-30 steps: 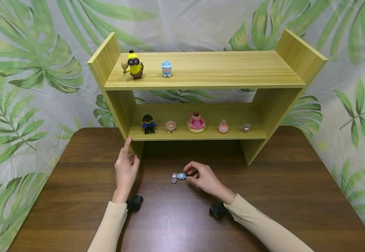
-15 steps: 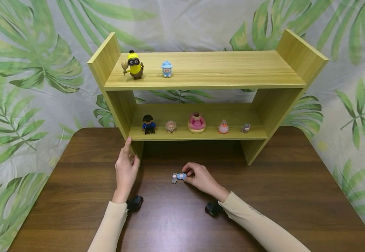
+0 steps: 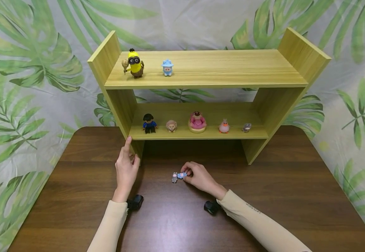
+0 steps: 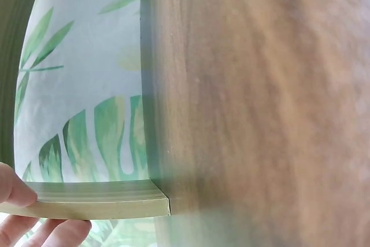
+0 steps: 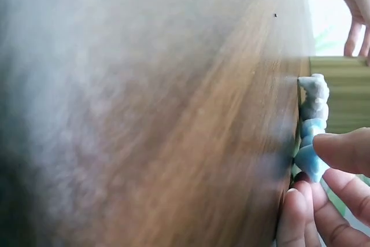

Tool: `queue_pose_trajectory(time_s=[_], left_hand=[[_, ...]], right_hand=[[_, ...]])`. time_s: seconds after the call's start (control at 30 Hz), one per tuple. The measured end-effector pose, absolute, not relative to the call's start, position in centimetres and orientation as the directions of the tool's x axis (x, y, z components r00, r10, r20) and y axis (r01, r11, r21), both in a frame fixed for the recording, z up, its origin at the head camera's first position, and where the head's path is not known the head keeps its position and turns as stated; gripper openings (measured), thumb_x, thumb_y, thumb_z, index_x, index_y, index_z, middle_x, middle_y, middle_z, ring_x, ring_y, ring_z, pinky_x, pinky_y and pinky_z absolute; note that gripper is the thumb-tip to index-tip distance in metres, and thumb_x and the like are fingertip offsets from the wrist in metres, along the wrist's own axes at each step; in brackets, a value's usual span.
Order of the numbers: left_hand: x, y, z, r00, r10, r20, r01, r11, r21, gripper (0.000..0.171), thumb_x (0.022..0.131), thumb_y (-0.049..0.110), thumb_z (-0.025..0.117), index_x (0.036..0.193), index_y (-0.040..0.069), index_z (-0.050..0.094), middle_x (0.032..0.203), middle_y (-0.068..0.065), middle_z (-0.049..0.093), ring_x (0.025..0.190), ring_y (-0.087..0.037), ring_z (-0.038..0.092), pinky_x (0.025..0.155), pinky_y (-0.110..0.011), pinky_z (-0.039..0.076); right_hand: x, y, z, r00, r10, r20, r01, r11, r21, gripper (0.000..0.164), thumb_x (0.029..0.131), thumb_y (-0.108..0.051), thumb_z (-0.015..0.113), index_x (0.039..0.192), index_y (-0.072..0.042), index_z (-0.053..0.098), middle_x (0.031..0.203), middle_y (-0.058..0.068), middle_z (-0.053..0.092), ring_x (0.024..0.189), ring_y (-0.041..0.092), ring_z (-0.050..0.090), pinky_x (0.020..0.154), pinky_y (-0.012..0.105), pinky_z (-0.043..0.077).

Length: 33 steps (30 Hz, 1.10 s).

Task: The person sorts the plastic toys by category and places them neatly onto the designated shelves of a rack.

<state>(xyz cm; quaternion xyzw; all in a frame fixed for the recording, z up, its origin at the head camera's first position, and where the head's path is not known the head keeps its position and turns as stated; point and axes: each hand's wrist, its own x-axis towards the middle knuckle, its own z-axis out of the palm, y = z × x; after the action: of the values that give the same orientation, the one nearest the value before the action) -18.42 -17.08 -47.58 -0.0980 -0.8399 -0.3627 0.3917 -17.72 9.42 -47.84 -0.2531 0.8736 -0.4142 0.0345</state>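
Note:
On the table (image 3: 176,224), a small grey figurine (image 3: 174,177) and a small light-blue figurine (image 3: 181,175) lie side by side, close together, in front of the wooden shelf (image 3: 233,68). My right hand (image 3: 201,178) pinches the end of the blue one between thumb and fingers; the right wrist view shows the thumb on the blue figurine (image 5: 311,161), the grey figurine (image 5: 314,99) just beyond it. With the thumb on one side of the shelf's left side board (image 4: 110,209) and fingers on the other, my left hand (image 3: 126,168) grips its edge below the middle board.
A yellow minion figure (image 3: 135,65) and a blue-hatted figurine (image 3: 167,68) stand on the top board. Along the middle board stand a dark-haired toy man (image 3: 149,124), a lion-like figurine (image 3: 171,126), a pink bear (image 3: 197,122), a pink bird-like figurine (image 3: 224,126) and a small grey figurine (image 3: 246,127).
My right hand has moved slightly left and its thumb and fingers have closed on the blue figurine. My left hand has stayed on the shelf.

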Motion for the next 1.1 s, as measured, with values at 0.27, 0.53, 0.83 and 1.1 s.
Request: queue_pose_trajectory(time_s=[0.27,0.53,0.83,1.1], left_hand=[[-18.4,-17.1,-47.5,-0.673,-0.114,0.731,0.451,0.72,0.528,0.089,0.081,-0.017,0.055,0.149,0.033,0.026,0.089,-0.016,0.05,0.059,-0.024,0.047,0.053,-0.039,0.041],[-18.4,-17.1,-47.5,-0.675,-0.113,0.729,0.45,0.719,0.529,0.089,0.081,-0.017,0.054,0.149,0.033,0.027,0.091,-0.018,0.05,0.06,-0.026,0.047,0.053,-0.039,0.042],[-18.4,-17.1,-47.5,-0.674,-0.116,0.73,0.45,0.719,0.529,0.09,0.081,-0.017,0.055,0.149,0.033,0.027,0.089,-0.017,0.05,0.06,-0.028,0.049,0.053,-0.039,0.043],[-18.3,-17.1,-47.5,-0.675,-0.115,0.729,0.451,0.718,0.531,0.089,0.081,-0.017,0.055,0.149,0.032,0.027,0.09,-0.017,0.05,0.061,-0.028,0.05,0.053,-0.04,0.044]], right_hand=[[-17.7,9.8,-47.9,-0.871,-0.459,0.177,-0.42,0.506,-0.754,0.018,0.077,0.005,0.07,0.091,-0.005,0.064,0.087,0.003,0.058,0.077,0.016,0.058,0.069,0.025,0.05],[-17.2,10.5,-47.0,-0.882,-0.437,0.177,-0.392,0.472,-0.79,0.016,0.08,0.004,0.068,0.093,-0.004,0.064,0.09,0.003,0.057,0.079,0.016,0.059,0.069,0.024,0.051],[-16.7,11.4,-45.8,-0.88,-0.435,0.19,-0.385,0.421,-0.821,0.016,0.083,0.005,0.066,0.097,-0.003,0.065,0.093,0.005,0.057,0.083,0.017,0.058,0.071,0.026,0.052],[-16.0,12.0,-43.8,-0.881,-0.439,0.178,-0.36,0.376,-0.854,0.019,0.085,0.007,0.063,0.101,-0.002,0.064,0.097,0.008,0.062,0.086,0.021,0.061,0.074,0.029,0.053]])
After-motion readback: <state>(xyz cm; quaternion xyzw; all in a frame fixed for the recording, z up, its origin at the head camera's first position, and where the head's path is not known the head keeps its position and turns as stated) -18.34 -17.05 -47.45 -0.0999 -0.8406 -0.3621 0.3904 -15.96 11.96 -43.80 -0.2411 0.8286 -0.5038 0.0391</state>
